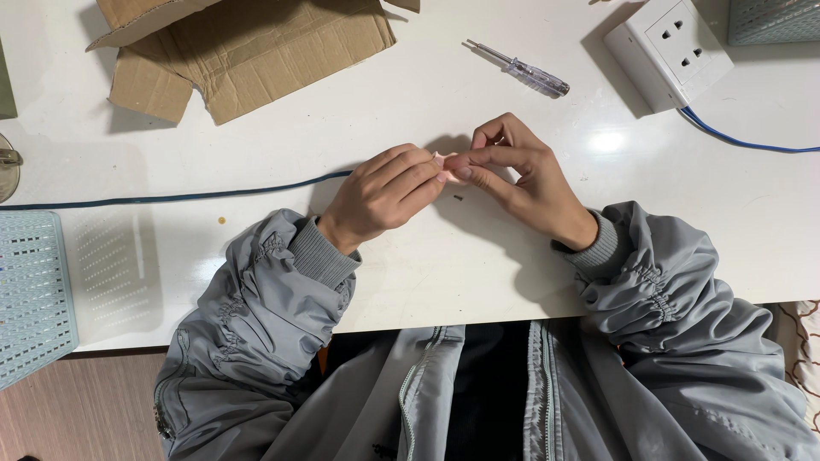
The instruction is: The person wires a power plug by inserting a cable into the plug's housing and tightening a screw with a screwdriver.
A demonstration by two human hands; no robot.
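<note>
Head view: small pink piece (442,160) pinched between left hand (384,192) and right hand (512,175) fingertips.

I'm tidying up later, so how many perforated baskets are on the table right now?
2. One pale blue perforated basket sits at the table's left edge, and another basket shows only partly at the top right corner. Others may lie outside the view.

Single head-worn view, looking steeply down from above the seated person onto the glossy white tabletop (478,273). Close range: grey jacket sleeves (256,316) fill the lower frame, the torn brown cardboard sheet (248,51) and the white square wall socket (670,51) mark the far edge. No second view.
</note>
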